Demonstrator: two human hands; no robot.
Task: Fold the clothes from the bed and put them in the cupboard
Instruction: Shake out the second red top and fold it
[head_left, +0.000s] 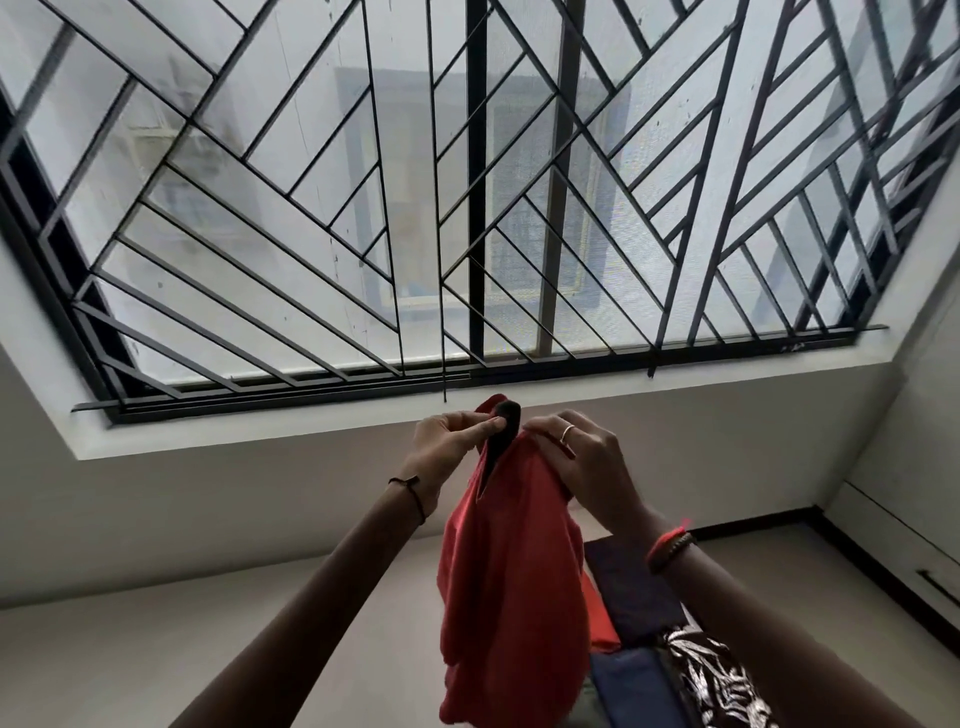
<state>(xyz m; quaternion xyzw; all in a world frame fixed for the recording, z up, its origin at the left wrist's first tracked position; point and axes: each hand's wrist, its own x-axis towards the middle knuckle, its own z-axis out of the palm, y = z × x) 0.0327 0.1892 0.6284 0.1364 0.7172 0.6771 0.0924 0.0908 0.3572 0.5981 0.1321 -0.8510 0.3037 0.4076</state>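
Note:
A red garment (509, 571) with a dark collar edge hangs in the air in front of me, below the window. My left hand (452, 441) pinches its top edge at the dark trim. My right hand (582, 462), with a ring on one finger, grips the top edge just to the right. The cloth drops down between my forearms. Below it, at the lower right, lie more clothes: a dark navy piece (634, 597), a blue piece (639, 691) and a black-and-white patterned piece (722, 680). The cupboard is out of view.
A large window with a black metal grille (467, 208) fills the upper view, above a white sill (519, 410). A plain wall runs beneath it. At the right edge stands white furniture with a dark drawer handle (935, 587).

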